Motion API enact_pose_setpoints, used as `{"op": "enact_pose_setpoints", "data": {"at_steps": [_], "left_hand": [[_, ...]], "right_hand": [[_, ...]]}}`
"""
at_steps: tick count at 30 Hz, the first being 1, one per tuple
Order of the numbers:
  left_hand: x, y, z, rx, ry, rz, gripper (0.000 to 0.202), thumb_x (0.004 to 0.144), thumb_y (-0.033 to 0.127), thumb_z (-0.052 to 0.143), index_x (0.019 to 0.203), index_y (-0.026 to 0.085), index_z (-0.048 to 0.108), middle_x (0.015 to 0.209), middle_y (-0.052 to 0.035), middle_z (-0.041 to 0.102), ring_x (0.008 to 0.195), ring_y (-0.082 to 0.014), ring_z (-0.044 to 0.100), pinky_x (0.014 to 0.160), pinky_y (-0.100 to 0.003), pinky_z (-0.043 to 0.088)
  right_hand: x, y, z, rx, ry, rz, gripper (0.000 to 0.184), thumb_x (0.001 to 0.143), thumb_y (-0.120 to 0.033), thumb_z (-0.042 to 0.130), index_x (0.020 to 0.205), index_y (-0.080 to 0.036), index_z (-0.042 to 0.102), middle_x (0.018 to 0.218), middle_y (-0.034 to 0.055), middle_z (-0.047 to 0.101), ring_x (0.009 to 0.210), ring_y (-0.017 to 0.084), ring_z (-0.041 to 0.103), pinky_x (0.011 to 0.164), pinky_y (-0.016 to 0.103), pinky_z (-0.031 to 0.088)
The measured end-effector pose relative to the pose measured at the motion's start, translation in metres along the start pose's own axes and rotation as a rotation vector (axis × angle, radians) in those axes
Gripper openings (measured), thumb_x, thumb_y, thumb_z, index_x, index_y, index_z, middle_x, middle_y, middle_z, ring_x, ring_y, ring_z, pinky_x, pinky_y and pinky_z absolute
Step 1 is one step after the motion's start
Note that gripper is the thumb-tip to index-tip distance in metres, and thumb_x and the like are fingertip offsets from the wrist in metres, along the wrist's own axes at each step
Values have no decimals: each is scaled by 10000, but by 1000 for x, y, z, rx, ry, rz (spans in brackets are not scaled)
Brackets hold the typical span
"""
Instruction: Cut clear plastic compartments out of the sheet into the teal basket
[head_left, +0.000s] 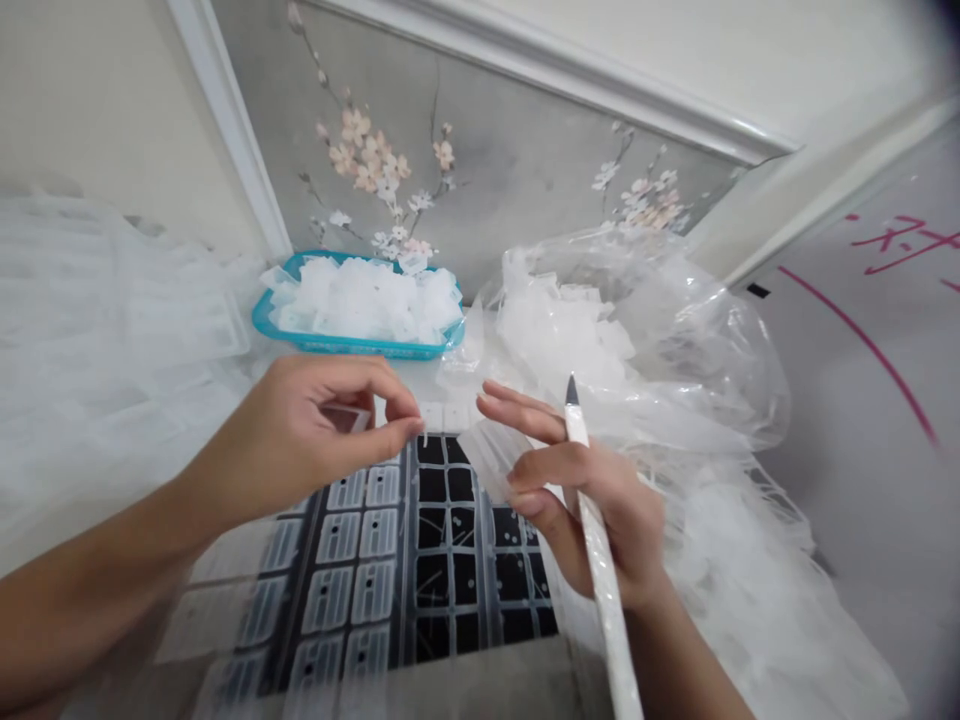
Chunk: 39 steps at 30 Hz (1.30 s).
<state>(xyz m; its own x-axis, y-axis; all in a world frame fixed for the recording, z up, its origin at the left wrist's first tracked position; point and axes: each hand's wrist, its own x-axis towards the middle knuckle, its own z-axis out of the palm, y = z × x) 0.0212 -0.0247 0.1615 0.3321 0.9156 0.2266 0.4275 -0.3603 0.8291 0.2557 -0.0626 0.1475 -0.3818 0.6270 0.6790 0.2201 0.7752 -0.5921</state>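
Note:
My left hand (pixel 315 430) is closed in a pinch on a small clear plastic piece (pixel 351 416) above a black tray (pixel 442 560) with a grid of compartments. Several compartments on the tray's left hold white plastic pieces (pixel 352 560); those on the right look empty. My right hand (pixel 585 500) holds a long white pen-like tool (pixel 600 560) with a dark tip pointing up, and its fingers also touch a clear plastic strip (pixel 487 455).
A blue basket (pixel 352 345) heaped with clear plastic pieces stands at the back. A large clear plastic bag (pixel 660 340) of similar pieces lies on the right. Stacked translucent trays (pixel 97 330) fill the left. A floral wall panel (pixel 487 170) is behind.

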Motion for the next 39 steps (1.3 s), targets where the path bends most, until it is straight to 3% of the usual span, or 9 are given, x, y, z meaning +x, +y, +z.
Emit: {"op": "enact_pose_setpoints", "data": {"at_steps": [4, 8, 14, 19, 24, 29, 33, 36, 39], "left_hand": [[1, -1, 6, -164, -127, -66, 221, 822, 390, 671, 727, 193, 704, 672, -13, 624, 528, -94, 504, 450, -201, 387], [3, -6, 16, -421, -220, -190, 279, 877, 433, 605, 806, 179, 696, 620, -6, 580, 487, -87, 471, 437, -205, 367], [4, -12, 26, -681, -196, -373, 308, 856, 497, 623, 915, 201, 683, 666, 1, 554, 513, -89, 468, 415, -198, 320], [4, -12, 28, -869, -208, -466, 449, 910, 578, 485, 973, 191, 702, 827, -49, 617, 661, -133, 566, 520, -227, 426], [-1, -8, 30, -977, -170, -496, 395, 919, 517, 528, 1109, 204, 677, 1074, -77, 636, 863, -179, 616, 692, -269, 499], [-3, -2, 33, -1059, -123, -530, 386, 916, 500, 544, 1088, 176, 663, 1115, -97, 637, 983, -222, 618, 797, -314, 510], [-3, -2, 34, -1038, -178, -567, 426, 922, 549, 506, 1106, 193, 651, 1125, -101, 647, 1027, -248, 613, 821, -359, 525], [-5, -2, 35, -1010, -235, -547, 456, 934, 578, 460, 1142, 218, 647, 1135, -98, 651, 1066, -261, 604, 805, -373, 539], [-6, -5, 37, -1009, -236, -471, 421, 955, 542, 446, 1154, 231, 648, 1230, -93, 621, 1204, -268, 541, 868, -374, 533]], "right_hand": [[-2, 2, 3, -59, 49, -25, 113, 928, -155, 538, 950, -251, 594, 1054, 36, 736, 1220, 264, 611, 1041, 519, 502], [-4, 2, 7, -128, 75, -22, 122, 918, -148, 556, 978, -250, 586, 1170, 50, 707, 1152, 252, 648, 991, 494, 527], [-4, -1, 13, -82, 91, 4, 121, 929, -134, 495, 974, -237, 540, 1240, 72, 686, 1183, 252, 621, 982, 516, 520], [-5, 0, 18, -49, 97, 23, 135, 924, -123, 475, 969, -246, 508, 1243, 57, 686, 1192, 249, 620, 982, 523, 522], [-7, 5, 26, -108, 62, 51, 146, 916, -116, 503, 986, -243, 527, 1277, 65, 664, 1242, 248, 590, 993, 507, 530], [-10, 13, 35, -152, 65, -22, 189, 906, -90, 520, 1029, -229, 559, 1334, 74, 625, 1285, 243, 558, 1026, 495, 522], [-11, 20, 41, -166, -63, -96, 182, 888, -122, 576, 1039, -223, 579, 1383, 92, 583, 1351, 264, 488, 1074, 506, 487], [-12, 27, 45, -179, -102, -28, 203, 841, -275, 705, 989, -213, 581, 1364, 128, 589, 1350, 286, 487, 1066, 508, 494], [-13, 34, 48, -180, -30, 72, 123, 845, -245, 686, 909, -216, 585, 1323, 115, 620, 1297, 265, 546, 1021, 474, 534]]}}
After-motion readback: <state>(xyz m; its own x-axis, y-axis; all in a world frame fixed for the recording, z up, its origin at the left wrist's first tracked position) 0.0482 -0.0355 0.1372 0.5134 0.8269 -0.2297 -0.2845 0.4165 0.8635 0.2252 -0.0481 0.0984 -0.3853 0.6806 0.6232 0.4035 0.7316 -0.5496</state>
